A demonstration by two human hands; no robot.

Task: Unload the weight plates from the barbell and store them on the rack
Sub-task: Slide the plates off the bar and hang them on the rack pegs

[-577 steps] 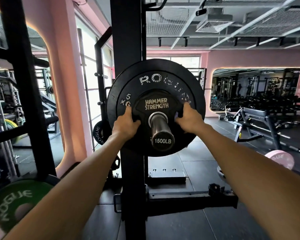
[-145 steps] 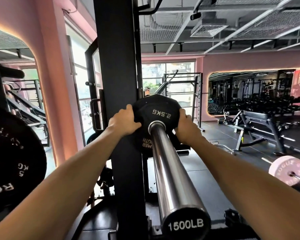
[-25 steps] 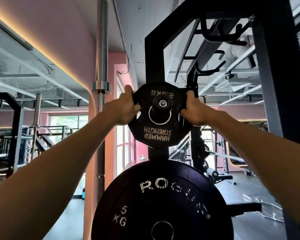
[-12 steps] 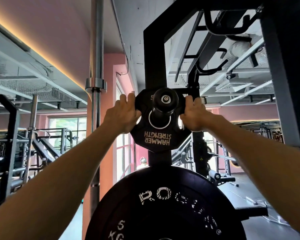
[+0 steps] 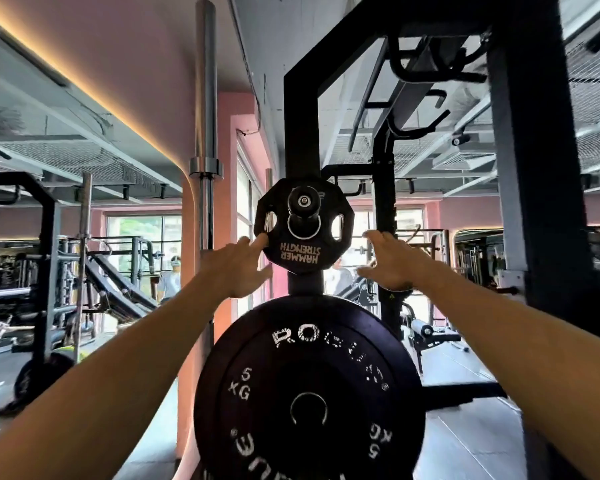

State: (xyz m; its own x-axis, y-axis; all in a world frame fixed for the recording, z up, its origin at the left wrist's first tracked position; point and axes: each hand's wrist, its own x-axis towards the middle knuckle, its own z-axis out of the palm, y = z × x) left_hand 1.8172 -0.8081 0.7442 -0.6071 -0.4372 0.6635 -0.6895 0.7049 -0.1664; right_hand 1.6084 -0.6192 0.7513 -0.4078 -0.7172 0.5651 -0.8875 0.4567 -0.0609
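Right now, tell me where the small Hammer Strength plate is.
Head view, centre: the small Hammer Strength plate hangs on the rack's upper peg, directly above the 5 kg Rogue plate.

The small black many-sided weight plate [image 5: 303, 226] on the upper rack peg is showing "HAMMER STRENGTH" upside down. The big round black rubber plate [image 5: 309, 393] below is showing "ROGUE" and "5 KG".

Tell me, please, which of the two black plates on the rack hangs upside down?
The small Hammer Strength plate on the upper peg; its lettering is inverted, unlike the big Rogue plate below.
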